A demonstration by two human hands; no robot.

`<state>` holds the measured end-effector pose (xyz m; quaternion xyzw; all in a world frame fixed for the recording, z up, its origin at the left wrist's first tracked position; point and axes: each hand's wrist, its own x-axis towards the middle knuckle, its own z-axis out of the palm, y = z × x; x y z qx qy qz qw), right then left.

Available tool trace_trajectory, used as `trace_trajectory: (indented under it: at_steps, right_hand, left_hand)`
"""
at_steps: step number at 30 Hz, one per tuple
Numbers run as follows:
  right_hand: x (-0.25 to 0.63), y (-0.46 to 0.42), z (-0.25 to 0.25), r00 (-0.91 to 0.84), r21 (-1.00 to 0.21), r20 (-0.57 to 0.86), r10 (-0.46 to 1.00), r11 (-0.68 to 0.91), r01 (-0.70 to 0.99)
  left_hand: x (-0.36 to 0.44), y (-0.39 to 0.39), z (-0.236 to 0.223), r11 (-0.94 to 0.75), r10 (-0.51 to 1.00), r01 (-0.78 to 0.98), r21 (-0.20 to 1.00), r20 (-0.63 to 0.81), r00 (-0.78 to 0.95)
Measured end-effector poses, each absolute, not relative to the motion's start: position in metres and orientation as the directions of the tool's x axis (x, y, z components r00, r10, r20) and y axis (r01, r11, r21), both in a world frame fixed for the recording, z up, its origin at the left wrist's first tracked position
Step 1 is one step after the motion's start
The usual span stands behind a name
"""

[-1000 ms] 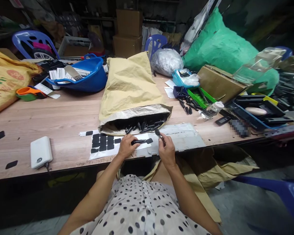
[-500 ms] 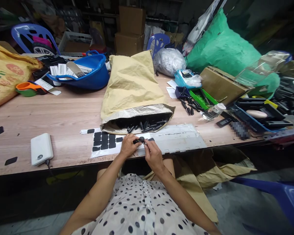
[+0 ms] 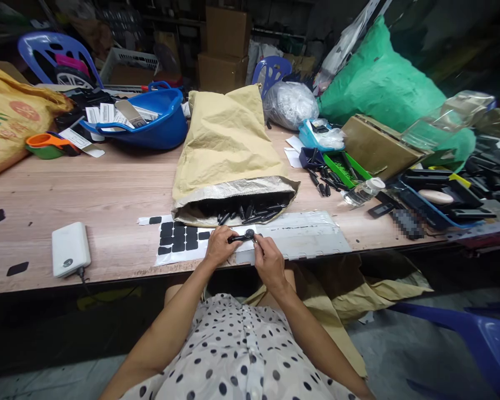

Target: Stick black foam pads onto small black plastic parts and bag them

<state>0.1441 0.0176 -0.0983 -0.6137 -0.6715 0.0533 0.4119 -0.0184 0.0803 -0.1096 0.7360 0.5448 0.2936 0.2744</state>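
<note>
A slim black piece with a round disc-like end (image 3: 249, 234) is gripped at its narrow end by my left hand (image 3: 219, 245), fingers closed round it. My right hand (image 3: 270, 263) is pinched beside the disc; a small thing seems to be at its fingertips, too small to name. Both hands are over the table's front edge, above a white sheet (image 3: 187, 256) bearing rows of black rounded stickers (image 3: 179, 239). Just behind them lies a tan woven sack (image 3: 229, 144), its mouth open toward me, with many slim black pieces (image 3: 254, 212) inside.
A grey-white board (image 3: 312, 236) lies right of the sheet. Left is a white power bank (image 3: 70, 250) with a cable. Farther back are a blue basin (image 3: 162, 122) and a green tray (image 3: 345, 169). A clear bottle (image 3: 364, 191) lies at right, near a cardboard box (image 3: 377, 144).
My right hand has shifted slightly right, away from my left. More of the black piece's length shows between the hands, its round end now farther right.
</note>
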Motion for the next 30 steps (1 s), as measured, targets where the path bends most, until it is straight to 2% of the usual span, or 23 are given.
trace_trajectory:
  at_steps: [4, 10, 15, 21, 26, 28, 30]
  right_hand:
    - [0.170, 0.029, -0.097, 0.161, -0.541, 0.502, 0.850, 0.163, 0.825]
    - [0.216, 0.051, -0.113, 0.284, -0.371, 0.470, 0.836, -0.104, 0.923]
    - [0.213, 0.053, -0.128, 0.282, -0.237, 0.513, 0.810, -0.182, 0.954]
    - [0.205, 0.055, -0.129, 0.267, -0.164, 0.521, 0.811, -0.211, 0.963]
    - [0.205, 0.057, -0.131, 0.270, -0.154, 0.515, 0.814, -0.221, 0.963]
    - [0.204, 0.057, -0.131, 0.270, -0.157, 0.513, 0.815, -0.221, 0.963]
    - [0.203, 0.057, -0.131, 0.273, -0.160, 0.510, 0.816, -0.221, 0.962]
  left_hand:
    - [-0.019, 0.081, -0.109, -0.260, 0.960, 0.643, 0.720, 0.122, 0.252]
    - [-0.019, 0.081, -0.110, -0.273, 0.957, 0.645, 0.714, 0.135, 0.256]
    - [-0.020, 0.081, -0.112, -0.292, 0.952, 0.659, 0.693, 0.146, 0.268]
    - [-0.026, 0.080, -0.107, -0.393, 0.918, 0.653, 0.647, 0.233, 0.321]
    - [-0.022, 0.035, -0.100, -0.606, 0.775, 0.471, 0.641, 0.341, 0.532]
    - [-0.019, 0.010, -0.105, -0.641, 0.705, 0.385, 0.664, 0.311, 0.637]
    - [-0.018, -0.010, -0.116, -0.596, 0.705, 0.416, 0.687, 0.199, 0.681]
